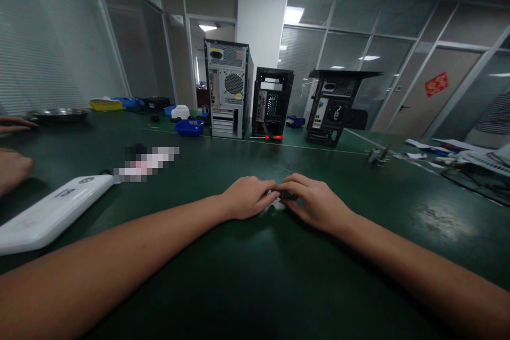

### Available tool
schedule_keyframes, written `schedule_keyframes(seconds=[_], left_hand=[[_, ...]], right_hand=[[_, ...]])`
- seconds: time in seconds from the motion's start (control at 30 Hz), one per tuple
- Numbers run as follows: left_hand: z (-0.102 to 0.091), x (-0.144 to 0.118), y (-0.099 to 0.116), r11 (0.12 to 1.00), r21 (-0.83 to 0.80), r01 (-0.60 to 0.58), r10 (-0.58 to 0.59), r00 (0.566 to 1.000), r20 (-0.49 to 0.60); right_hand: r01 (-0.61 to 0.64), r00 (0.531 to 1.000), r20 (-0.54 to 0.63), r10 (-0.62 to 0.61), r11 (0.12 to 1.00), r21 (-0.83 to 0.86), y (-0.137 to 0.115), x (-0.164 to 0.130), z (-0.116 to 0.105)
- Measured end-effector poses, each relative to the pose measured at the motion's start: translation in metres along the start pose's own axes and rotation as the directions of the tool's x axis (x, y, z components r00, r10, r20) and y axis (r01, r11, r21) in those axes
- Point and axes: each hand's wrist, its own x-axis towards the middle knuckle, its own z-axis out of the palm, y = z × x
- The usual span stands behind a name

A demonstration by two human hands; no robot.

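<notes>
Both hands pinch one small part on the dark green matte counter (247,287).

The left hand (247,197) and right hand (314,203) meet fingertip to fingertip, each grip narrow, closed on a small dark object (287,196), mostly hidden, above a whitish scrap (274,206). Three upright metal computer cases (228,88) stand behind; a smooth white plastic device (48,212) lies left.

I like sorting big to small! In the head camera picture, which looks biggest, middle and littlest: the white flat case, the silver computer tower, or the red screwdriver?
1. White flat case, though it lies nearest the camera.
2. Silver computer tower.
3. Red screwdriver.
</notes>
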Motion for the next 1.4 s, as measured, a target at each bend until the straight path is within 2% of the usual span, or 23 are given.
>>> schedule_keyframes(seconds=[0.17,0.33,0.43,0.53,0.63,0.7,0.77,0.87,0.93,1.0,1.07,1.13,1.23,1.3,1.4], left_hand=[[0.003,0.001,0.0,0.999,0.043,-0.024,0.024,1.0,0.009],[0.004,0.003,0.001,0.994,0.095,0.054,-0.051,0.998,-0.039],[0.004,0.003,0.001,0.986,0.072,0.149,-0.143,0.986,-0.087],[0.004,0.003,-0.001,0.977,0.02,0.211,-0.209,0.974,-0.088],[0.005,0.004,-0.003,0.976,-0.022,0.216,-0.217,0.974,-0.067],[0.005,0.004,-0.004,0.98,-0.043,0.197,-0.199,0.978,-0.062],[0.005,0.004,-0.004,0.985,-0.065,0.158,-0.162,0.985,-0.065],[0.005,0.002,-0.004,0.994,-0.104,0.036,-0.042,0.998,-0.054],[0.004,0.002,-0.004,0.991,-0.12,-0.059,0.054,0.998,-0.041],[0.003,0.001,-0.004,0.984,-0.134,-0.117,0.114,0.993,-0.034],[0.001,0.001,-0.004,0.978,-0.153,-0.141,0.137,0.99,-0.032],[0.0,0.002,-0.004,0.977,-0.164,-0.138,0.134,0.99,-0.033],[0.001,0.003,-0.002,0.986,-0.148,-0.07,0.063,0.997,-0.048],[0.004,0.003,-0.002,0.99,-0.14,0.026,-0.037,0.997,-0.074],[0.007,0.005,-0.004,0.977,-0.139,0.163,-0.176,0.981,-0.085]], right_hand=[[-0.015,1.0,0.004,0.016,0.996,-0.083,0.0,-0.002,0.003],[0.003,0.998,0.063,0.008,0.987,-0.161,0.008,-0.001,0.01],[-0.073,0.996,0.05,0.08,0.988,-0.134,0.02,-0.004,0.012],[-0.173,0.985,-0.014,0.172,0.981,-0.091,0.036,-0.009,0.009],[-0.299,0.953,-0.044,0.298,0.954,-0.017,0.044,-0.012,0.004],[-0.323,0.945,-0.051,0.323,0.946,0.01,0.042,-0.01,0.0],[-0.262,0.964,-0.049,0.261,0.965,-0.02,0.033,-0.006,-0.003],[-0.074,0.997,0.003,0.075,0.988,-0.137,0.013,0.001,-0.004],[0.039,0.998,0.048,-0.03,0.979,-0.198,0.001,0.004,-0.001],[0.09,0.995,0.069,-0.076,0.968,-0.232,-0.007,0.006,0.001],[0.09,0.995,0.066,-0.076,0.965,-0.247,-0.01,0.007,0.003],[0.057,0.998,0.044,-0.048,0.971,-0.234,-0.008,0.008,0.001],[-0.079,0.997,-0.013,0.078,0.99,-0.113,0.008,0.008,-0.007],[-0.205,0.978,-0.046,0.205,0.979,0.0,0.031,0.004,-0.015],[-0.384,0.917,-0.088,0.389,0.921,0.065,0.085,-0.015,-0.025]])
